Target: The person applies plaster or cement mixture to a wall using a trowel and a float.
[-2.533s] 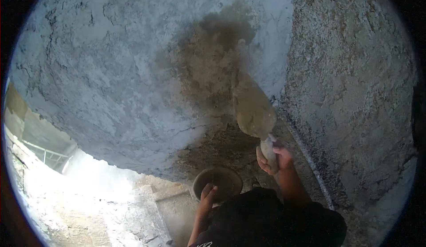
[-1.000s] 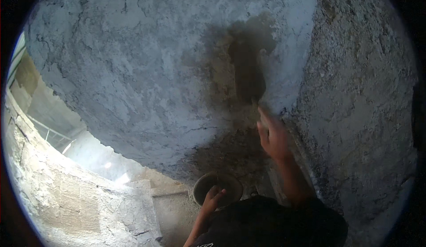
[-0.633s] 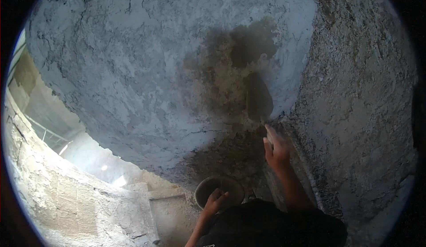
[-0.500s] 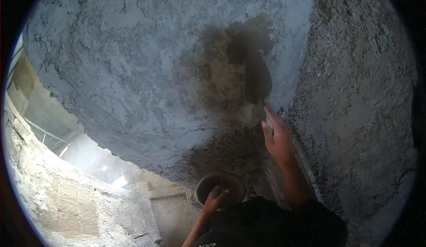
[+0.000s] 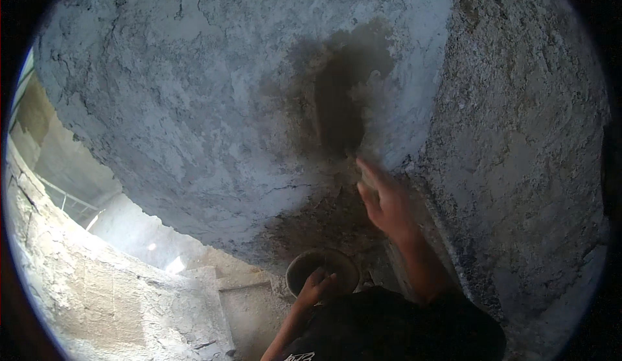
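My right hand is closed around the grip of a trowel, with the index finger stretched along it. The grip is mostly hidden by my fingers. The trowel's long dark blade lies against the pale wall, over a dark damp-looking patch. Low in the view, my left hand is closed at the near side of a round bucket, its fingers curled over the opening. Shade hides what is inside the bucket.
A rougher grey wall meets the pale one at the right. Under the pale wall's lower edge runs a darker, crumbly strip. Sunlit masonry stands at the lower left, with a ladder-like frame beyond it.
My right hand and the trowel have moved left across the wall. A smeared damp trace shows where the blade was. My left hand and the bucket stay about in place.
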`<state>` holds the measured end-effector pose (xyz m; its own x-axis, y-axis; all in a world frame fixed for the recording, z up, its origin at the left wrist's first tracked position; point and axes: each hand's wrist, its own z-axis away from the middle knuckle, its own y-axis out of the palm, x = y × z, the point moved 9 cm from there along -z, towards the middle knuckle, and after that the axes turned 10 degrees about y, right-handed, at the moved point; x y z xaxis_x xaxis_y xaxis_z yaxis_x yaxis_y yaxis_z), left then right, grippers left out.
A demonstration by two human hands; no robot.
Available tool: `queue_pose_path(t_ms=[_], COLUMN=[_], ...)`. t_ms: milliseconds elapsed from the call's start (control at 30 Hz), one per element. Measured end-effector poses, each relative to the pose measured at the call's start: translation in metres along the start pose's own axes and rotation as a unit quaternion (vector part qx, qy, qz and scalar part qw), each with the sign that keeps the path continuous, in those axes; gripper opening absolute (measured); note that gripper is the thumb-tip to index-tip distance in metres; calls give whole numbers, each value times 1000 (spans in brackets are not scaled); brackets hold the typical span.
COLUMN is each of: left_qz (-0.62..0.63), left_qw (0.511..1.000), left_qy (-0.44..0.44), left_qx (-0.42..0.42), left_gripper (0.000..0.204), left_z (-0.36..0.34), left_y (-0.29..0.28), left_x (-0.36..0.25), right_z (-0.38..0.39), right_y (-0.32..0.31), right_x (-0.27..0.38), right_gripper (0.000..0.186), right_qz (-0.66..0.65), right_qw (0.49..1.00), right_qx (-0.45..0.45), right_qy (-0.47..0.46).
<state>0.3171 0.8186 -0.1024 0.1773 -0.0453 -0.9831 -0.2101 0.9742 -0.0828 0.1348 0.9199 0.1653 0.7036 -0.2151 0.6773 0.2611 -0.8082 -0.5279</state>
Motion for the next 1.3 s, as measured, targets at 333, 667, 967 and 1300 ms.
queue_pose_path(t_ms=[333,667,967,1300], left_qz=[35,-15,10,-22], left_qw=[999,998,998,1000], left_qy=[12,45,19,11], left_qx=[-26,-29,-58,12], left_gripper=[36,35,35,40], left_z=[8,-7,0,-3], left_y=[2,3,10,17], left_x=[12,3,8,1], right_z=[8,-42,0,-43], right_y=[-29,-54,10,-33], right_x=[-28,5,5,5], right_gripper=[43,47,47,49], right_qz=[132,1,-37,-45], right_qw=[986,995,997,998], right_qx=[-90,-103,69,-21], right_qy=[55,-8,11,46])
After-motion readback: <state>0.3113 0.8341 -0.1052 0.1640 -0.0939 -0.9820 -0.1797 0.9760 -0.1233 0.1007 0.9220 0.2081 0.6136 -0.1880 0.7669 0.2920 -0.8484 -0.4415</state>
